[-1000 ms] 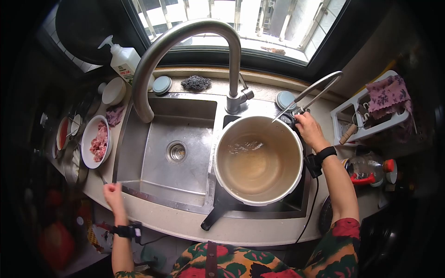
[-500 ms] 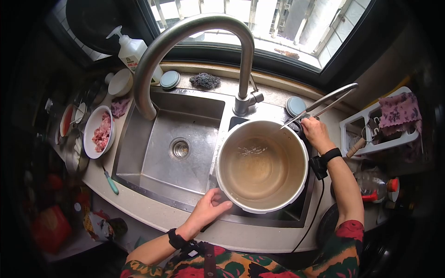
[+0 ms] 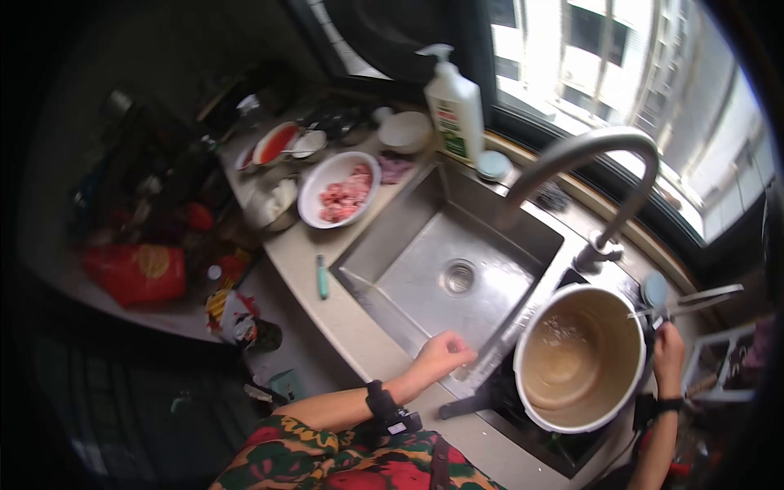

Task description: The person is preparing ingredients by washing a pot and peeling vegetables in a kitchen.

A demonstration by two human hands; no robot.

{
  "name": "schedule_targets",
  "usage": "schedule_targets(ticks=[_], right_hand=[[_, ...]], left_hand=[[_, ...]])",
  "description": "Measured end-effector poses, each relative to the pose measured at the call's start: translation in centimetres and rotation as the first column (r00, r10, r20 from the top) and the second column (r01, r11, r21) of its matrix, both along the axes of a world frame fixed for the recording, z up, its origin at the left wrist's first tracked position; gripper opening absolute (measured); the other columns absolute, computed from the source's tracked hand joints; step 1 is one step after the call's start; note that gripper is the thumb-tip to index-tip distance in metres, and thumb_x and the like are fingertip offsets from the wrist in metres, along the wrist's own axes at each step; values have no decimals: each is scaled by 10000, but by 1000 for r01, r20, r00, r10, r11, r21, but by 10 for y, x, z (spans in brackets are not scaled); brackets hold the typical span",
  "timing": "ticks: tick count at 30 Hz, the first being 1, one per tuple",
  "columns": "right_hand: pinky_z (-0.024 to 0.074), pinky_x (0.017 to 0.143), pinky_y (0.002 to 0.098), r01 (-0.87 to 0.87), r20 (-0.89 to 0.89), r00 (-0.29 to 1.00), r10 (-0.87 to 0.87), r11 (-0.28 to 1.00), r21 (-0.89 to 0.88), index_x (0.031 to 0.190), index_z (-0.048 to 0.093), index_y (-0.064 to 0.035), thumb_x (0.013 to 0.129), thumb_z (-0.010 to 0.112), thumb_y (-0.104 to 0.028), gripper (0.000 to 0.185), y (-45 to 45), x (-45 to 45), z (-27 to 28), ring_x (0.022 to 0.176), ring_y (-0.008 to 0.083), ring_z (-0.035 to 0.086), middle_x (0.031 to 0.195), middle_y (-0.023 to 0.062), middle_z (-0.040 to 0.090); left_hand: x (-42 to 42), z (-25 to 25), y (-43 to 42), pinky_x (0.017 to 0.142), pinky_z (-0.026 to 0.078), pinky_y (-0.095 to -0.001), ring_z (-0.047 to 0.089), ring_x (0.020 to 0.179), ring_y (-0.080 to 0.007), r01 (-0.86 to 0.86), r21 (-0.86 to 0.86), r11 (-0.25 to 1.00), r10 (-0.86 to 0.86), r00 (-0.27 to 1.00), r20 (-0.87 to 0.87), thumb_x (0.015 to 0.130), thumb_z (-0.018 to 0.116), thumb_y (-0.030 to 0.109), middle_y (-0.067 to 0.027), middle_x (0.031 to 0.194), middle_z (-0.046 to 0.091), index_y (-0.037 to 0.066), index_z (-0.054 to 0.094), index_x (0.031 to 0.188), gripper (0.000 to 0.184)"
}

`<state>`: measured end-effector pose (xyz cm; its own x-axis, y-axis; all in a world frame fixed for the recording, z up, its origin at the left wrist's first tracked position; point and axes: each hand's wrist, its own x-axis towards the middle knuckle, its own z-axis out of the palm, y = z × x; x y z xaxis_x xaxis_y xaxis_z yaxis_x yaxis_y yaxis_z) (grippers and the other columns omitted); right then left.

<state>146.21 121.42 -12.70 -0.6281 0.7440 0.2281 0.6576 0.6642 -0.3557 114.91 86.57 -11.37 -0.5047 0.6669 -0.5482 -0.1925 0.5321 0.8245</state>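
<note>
My left hand [image 3: 445,356] hovers over the front edge of the steel sink [image 3: 400,278], fingers curled in, nothing visible in it. To its right, a large metal pot [image 3: 629,384] rests over the second basin, tilted in view, with shallow cloudy water rippling at the bottom. The pot's long black handle [image 3: 465,405] points toward my left hand without touching it. At the pot's right rim, my right hand [image 3: 669,351] is closed beside the base of a thin tap [image 3: 706,300], whose spout ends over the pot. What its fingers grip is hidden.
A large curved faucet [image 3: 604,143] arches over the sink. Left of the sink are a bowl of raw meat [image 3: 307,200], a green-handled tool [image 3: 322,278] and a white bowl [image 3: 406,131]. A pump bottle [image 3: 456,110] and a white rack [image 3: 710,359] flank the work area.
The view has swung left, shifting the scene right. My left hand went from the green-handled tool to the pot's front, and is now apart from the pot. My right hand stays by the thin tap.
</note>
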Motion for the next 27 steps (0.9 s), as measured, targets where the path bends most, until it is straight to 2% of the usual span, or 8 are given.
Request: schedule_targets(ticks=[4, 13, 15, 18, 21, 23, 25, 27], right_hand=[[389, 615, 403, 24, 16, 1000, -25, 999, 23, 780, 463, 18, 700, 457, 64, 92, -31, 16, 24, 693, 367, 488, 733, 192, 471], [386, 552, 330, 52, -14, 999, -53, 998, -41, 728, 467, 18, 669, 466, 80, 86, -192, -4, 99, 590, 247, 491, 649, 148, 454], [397, 506, 305, -156, -83, 984, 155, 988, -6, 699, 492, 4, 659, 497, 68, 75, -207, -6, 78, 545, 219, 500, 632, 131, 464], [405, 484, 288, -153, -118, 983, 141, 983, -103, 693, 515, -4, 656, 512, 69, 83, -270, -60, 80, 533, 206, 512, 625, 116, 474], [412, 461, 271, -173, -158, 977, 143, 966, -193, 688, 537, -13, 653, 528, 71, 91, -326, -133, 75, 520, 193, 525, 619, 100, 484], [418, 447, 259, -207, -197, 967, 162, 949, -238, 684, 552, -18, 651, 538, 72, 98, -357, -182, 67, 512, 184, 533, 615, 90, 491], [423, 432, 248, -255, -235, 952, 195, 930, -263, 680, 567, -24, 648, 548, 74, 104, -380, -233, 57, 504, 176, 542, 611, 79, 498], [446, 458, 262, -211, -130, 976, 175, 912, -352, 712, 587, -38, 662, 562, 63, 116, -406, -297, 74, 538, 200, 565, 624, 94, 513]], left_hand=[[-46, 9, -27, 554, 390, -179, 482, 648, -35, -110, 62, 992, 119, 976, -183, 797, 639, 220, 31, 762, 566, 50, 592, 841, 182], [-151, 16, -101, 558, 409, -198, 504, 691, -55, -330, 124, 936, 345, 930, -129, 840, 576, 182, 4, 790, 582, -1, 598, 914, 199], [-179, 15, -120, 554, 410, -197, 505, 690, -59, -353, 128, 927, 370, 918, -143, 845, 566, 180, 6, 766, 570, -9, 594, 920, 206], [-231, 7, -151, 520, 407, -205, 502, 654, -59, -384, 156, 910, 412, 883, -226, 838, 526, 116, 6, 742, 557, 23, 598, 942, 157], [-291, 5, -185, 501, 417, -241, 506, 592, -94, -379, 223, 898, 432, 662, -613, 781, 529, 51, -17, 756, 566, 38, 596, 954, 186], [-333, 30, -203, 674, 459, -330, 560, 710, -250, -328, 241, 913, 384, 498, -777, 725, 564, 35, -115, 885, 584, 33, 574, 973, 248], [-379, 28, -221, 756, 437, -367, 525, 817, -301, -284, 234, 930, 297, 201, -934, 701, 584, 31, -127, 907, 564, 16, 552, 988, 289], [-414, 36, -230, 807, 411, -390, 495, 903, -321, -311, 210, 927, 272, 173, -947, 703, 586, 38, -127, 901, 571, 7, 568, 955, 254]])
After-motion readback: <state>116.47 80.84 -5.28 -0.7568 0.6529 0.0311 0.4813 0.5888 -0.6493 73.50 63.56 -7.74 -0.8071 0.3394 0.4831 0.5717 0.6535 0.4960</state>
